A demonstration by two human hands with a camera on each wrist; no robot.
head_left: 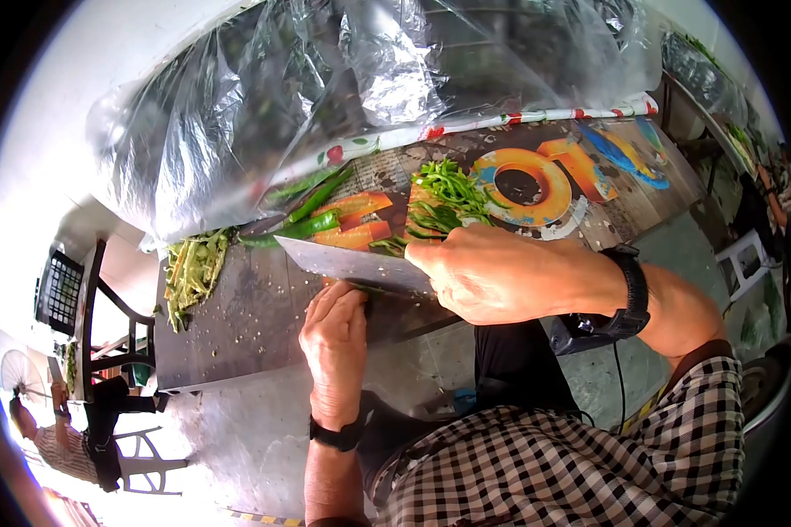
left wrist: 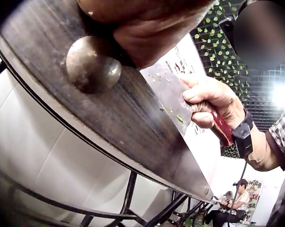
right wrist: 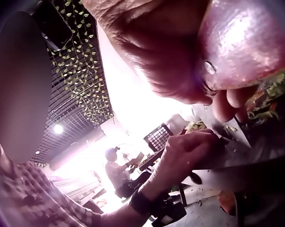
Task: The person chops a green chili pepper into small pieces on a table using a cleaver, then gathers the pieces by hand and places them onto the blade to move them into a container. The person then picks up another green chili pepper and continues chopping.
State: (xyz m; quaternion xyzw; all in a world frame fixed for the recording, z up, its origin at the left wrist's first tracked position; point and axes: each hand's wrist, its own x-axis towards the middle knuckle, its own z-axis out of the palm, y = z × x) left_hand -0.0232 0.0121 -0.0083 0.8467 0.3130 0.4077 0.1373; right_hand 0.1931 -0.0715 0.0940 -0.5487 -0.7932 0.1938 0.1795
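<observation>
My right hand [head_left: 501, 272] grips a broad-bladed kitchen knife [head_left: 343, 263] by its red handle [left wrist: 222, 128]. Its blade reaches left across the table, with green bits [left wrist: 179, 118] stuck to it. Close against the blade's near side, my left hand [head_left: 336, 321] bends its fingers down at the table's front edge. A sliver of green pepper [head_left: 380, 291] shows between those fingers and the blade; the fingertips hide the rest. Beyond the blade lie whole green peppers [head_left: 303, 226] and orange printed shapes. A pile of shredded green pepper [head_left: 453, 189] sits just past my right hand.
Pale green pepper scraps [head_left: 193, 268] are heaped at the table's left end. Clear plastic sheeting [head_left: 369, 79] covers the back of the table [head_left: 237, 338]. A rounded shiny knob [left wrist: 93, 65] appears by my left hand. Another person [head_left: 70, 439] sits beyond the left side.
</observation>
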